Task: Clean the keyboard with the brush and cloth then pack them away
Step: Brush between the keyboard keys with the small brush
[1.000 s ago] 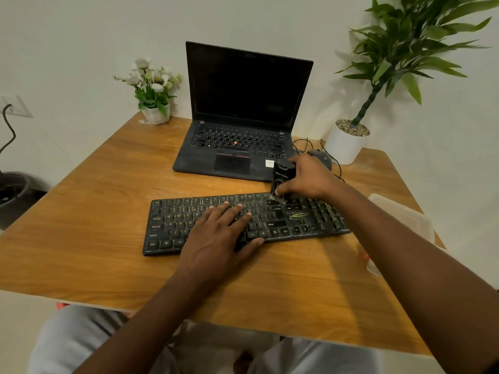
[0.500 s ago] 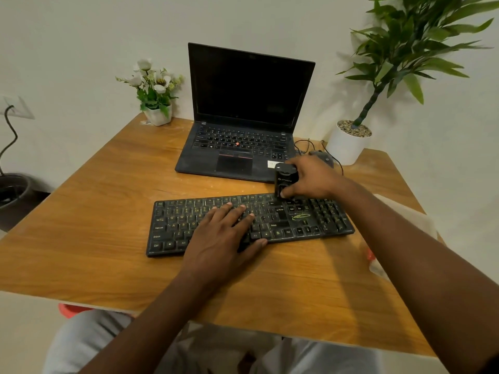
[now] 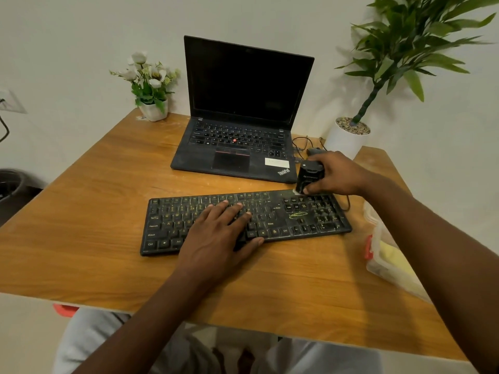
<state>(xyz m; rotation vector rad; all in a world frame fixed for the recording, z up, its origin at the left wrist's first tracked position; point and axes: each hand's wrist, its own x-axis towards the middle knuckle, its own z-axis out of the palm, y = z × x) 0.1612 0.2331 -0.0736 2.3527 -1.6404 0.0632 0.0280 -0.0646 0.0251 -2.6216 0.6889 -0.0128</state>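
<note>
A dusty black keyboard (image 3: 283, 214) lies across the middle of the wooden table (image 3: 81, 211). My left hand (image 3: 216, 233) rests flat on its left half, fingers spread over the keys. My right hand (image 3: 334, 174) grips a black brush (image 3: 307, 176) whose pale bristles touch the keyboard's top edge near the right end. A clear plastic container (image 3: 386, 255) with a red clip stands at the table's right edge, partly hidden by my right forearm; something yellow, perhaps the cloth (image 3: 391, 257), shows inside it.
An open black laptop (image 3: 243, 117) sits behind the keyboard. A small white flower pot (image 3: 154, 109) is at the back left, a tall potted plant (image 3: 348, 136) at the back right. A mouse (image 3: 314, 151) and cables lie by the laptop's right side.
My right hand has moved the brush rightward along the keyboard's top edge. My left hand stays flat on the keys.
</note>
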